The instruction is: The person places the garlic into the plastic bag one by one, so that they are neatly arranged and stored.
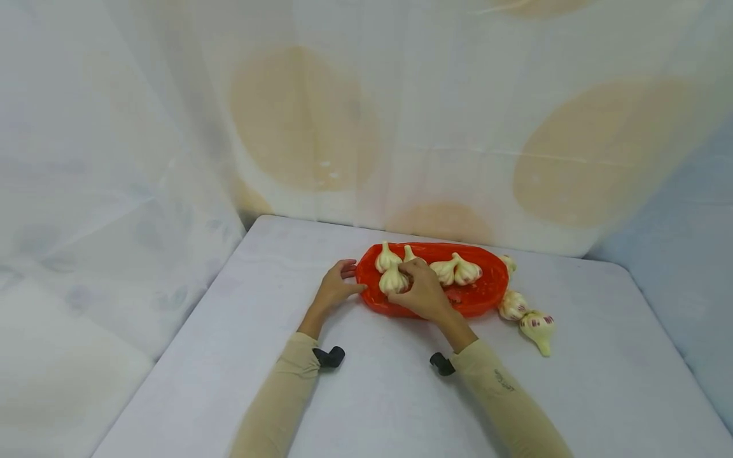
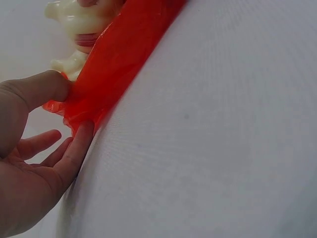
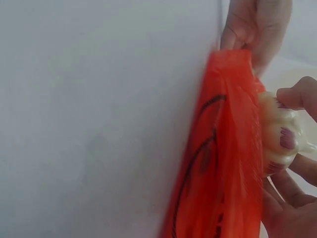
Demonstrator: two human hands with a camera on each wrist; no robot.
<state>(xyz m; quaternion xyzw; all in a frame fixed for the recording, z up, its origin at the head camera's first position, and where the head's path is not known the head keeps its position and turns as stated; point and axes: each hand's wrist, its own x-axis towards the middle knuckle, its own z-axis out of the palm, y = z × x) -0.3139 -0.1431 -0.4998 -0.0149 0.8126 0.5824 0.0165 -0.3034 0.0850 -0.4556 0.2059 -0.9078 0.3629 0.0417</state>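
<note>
A red plastic bag [image 1: 491, 299], its mouth spread wide, lies on the table with several cream garlic bulbs [image 1: 468, 272] inside. Between the thumb and fingers of my right hand [image 1: 425, 294] is a garlic bulb [image 3: 278, 134] with purple marks, at the bag's left part. My left hand [image 1: 333, 286] is at the left end of the bag. In the left wrist view, its thumb touches the bag's rim [image 2: 106, 64] and one finger touches lower down, with the fingers fairly straight. The right hand partly covers one bulb [image 1: 409, 253] behind it.
Outside the bag, on its right, lie a garlic bulb [image 1: 513, 305], another bulb [image 1: 537, 326] with its stem toward me, and a third bulb [image 1: 508, 262] partly behind the rim. A patterned curtain [image 1: 446, 127] hangs behind the white table [image 1: 378, 381].
</note>
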